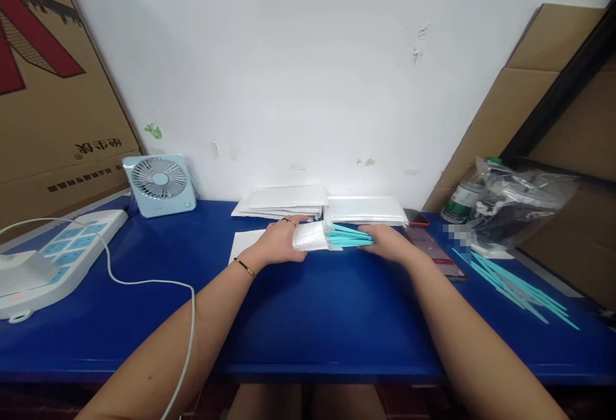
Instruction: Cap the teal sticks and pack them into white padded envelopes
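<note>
My left hand [278, 241] is closed around a small white padded sleeve [310, 237], held just above the table. Several thin teal strips [347, 236] lie with their left ends at the sleeve's right-hand mouth; how far in they reach is hidden. At their other end, my right hand [389, 242] grips the bundle with its fingers closed. Behind my hands are a stack of white padded envelopes [283, 197] and another white stack [366, 208]. White paper [242, 244] shows beside my left hand.
More teal strips [522, 285] lie at the right, near a phone [436, 250], a bottle [461, 202] and a clear plastic bag [520, 208]. On the left are a blue fan [160, 184] and a power strip [79, 256]; its white cable [149, 281] crosses my left forearm.
</note>
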`<move>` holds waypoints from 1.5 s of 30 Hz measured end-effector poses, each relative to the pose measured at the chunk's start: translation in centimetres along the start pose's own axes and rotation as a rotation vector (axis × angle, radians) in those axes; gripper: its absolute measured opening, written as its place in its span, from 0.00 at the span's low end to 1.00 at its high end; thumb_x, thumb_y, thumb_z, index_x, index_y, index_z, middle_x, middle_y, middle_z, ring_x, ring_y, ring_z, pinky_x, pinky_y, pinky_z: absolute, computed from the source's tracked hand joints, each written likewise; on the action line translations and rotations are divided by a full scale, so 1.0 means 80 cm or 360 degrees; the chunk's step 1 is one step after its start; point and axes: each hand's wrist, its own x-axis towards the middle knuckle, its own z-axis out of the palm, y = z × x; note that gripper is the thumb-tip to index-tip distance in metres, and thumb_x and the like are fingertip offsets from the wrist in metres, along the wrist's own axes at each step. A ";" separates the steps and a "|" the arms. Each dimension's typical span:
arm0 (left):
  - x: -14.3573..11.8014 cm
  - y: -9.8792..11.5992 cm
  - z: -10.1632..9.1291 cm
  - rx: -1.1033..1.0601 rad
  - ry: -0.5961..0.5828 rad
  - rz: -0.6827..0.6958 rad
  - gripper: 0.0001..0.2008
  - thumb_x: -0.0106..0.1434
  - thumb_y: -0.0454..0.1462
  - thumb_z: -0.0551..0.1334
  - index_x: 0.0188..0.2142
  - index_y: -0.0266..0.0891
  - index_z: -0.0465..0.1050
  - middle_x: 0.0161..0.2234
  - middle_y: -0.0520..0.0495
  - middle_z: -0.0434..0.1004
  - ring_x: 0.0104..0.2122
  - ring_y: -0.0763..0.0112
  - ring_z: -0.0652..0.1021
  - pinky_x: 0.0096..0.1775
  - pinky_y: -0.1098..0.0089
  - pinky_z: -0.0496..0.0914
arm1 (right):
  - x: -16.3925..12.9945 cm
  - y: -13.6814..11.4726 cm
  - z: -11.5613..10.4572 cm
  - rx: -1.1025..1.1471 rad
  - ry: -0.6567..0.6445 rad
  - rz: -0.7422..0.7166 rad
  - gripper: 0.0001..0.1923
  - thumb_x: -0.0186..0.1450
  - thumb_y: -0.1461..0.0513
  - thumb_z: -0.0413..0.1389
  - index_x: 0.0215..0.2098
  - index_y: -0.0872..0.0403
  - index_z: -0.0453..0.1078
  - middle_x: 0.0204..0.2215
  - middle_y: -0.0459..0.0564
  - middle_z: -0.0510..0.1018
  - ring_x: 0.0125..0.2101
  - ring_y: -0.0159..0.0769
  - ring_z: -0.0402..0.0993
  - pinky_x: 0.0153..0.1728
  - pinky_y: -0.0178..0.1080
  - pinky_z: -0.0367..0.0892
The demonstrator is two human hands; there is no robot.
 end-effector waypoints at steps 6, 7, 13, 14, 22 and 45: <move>0.000 0.001 0.004 0.0007 -0.0016 0.0063 0.39 0.44 0.42 0.64 0.57 0.45 0.56 0.52 0.45 0.66 0.48 0.54 0.71 0.45 0.63 0.66 | 0.002 -0.019 -0.003 -0.0442 -0.0021 0.0114 0.06 0.58 0.62 0.53 0.34 0.51 0.69 0.32 0.50 0.77 0.34 0.40 0.72 0.29 0.34 0.57; 0.001 0.000 0.005 0.0005 -0.0016 0.0074 0.39 0.44 0.42 0.64 0.57 0.45 0.56 0.53 0.45 0.66 0.48 0.54 0.71 0.46 0.63 0.65 | 0.002 -0.019 -0.002 -0.0451 -0.0034 0.0122 0.05 0.58 0.62 0.53 0.33 0.51 0.69 0.32 0.49 0.76 0.33 0.39 0.72 0.29 0.34 0.56; 0.003 -0.009 0.007 -0.0005 0.0019 0.0049 0.37 0.44 0.40 0.64 0.55 0.44 0.58 0.50 0.44 0.67 0.47 0.55 0.71 0.48 0.61 0.64 | 0.001 -0.010 -0.003 -0.0329 -0.0059 0.0168 0.06 0.59 0.59 0.53 0.33 0.51 0.69 0.32 0.49 0.77 0.34 0.38 0.72 0.29 0.33 0.57; 0.003 -0.009 0.006 -0.0018 0.0023 0.0042 0.37 0.44 0.40 0.64 0.55 0.44 0.58 0.50 0.44 0.67 0.47 0.54 0.71 0.48 0.61 0.64 | 0.000 -0.009 -0.004 -0.0342 -0.0048 0.0179 0.06 0.59 0.60 0.53 0.34 0.51 0.69 0.33 0.49 0.77 0.34 0.39 0.72 0.29 0.33 0.57; 0.001 -0.001 0.005 -0.0132 0.0072 0.0069 0.35 0.45 0.39 0.63 0.54 0.44 0.58 0.48 0.46 0.68 0.46 0.55 0.71 0.45 0.63 0.65 | 0.002 -0.021 -0.002 -0.0451 0.0026 0.0201 0.09 0.60 0.60 0.53 0.39 0.50 0.70 0.37 0.50 0.77 0.38 0.41 0.71 0.32 0.34 0.58; 0.003 -0.003 0.005 -0.0046 0.0153 0.0153 0.34 0.46 0.38 0.63 0.54 0.43 0.58 0.49 0.45 0.67 0.46 0.56 0.70 0.49 0.61 0.62 | 0.000 -0.048 -0.004 -0.0620 0.0018 0.0161 0.10 0.59 0.63 0.52 0.39 0.50 0.68 0.34 0.52 0.77 0.34 0.42 0.72 0.28 0.35 0.56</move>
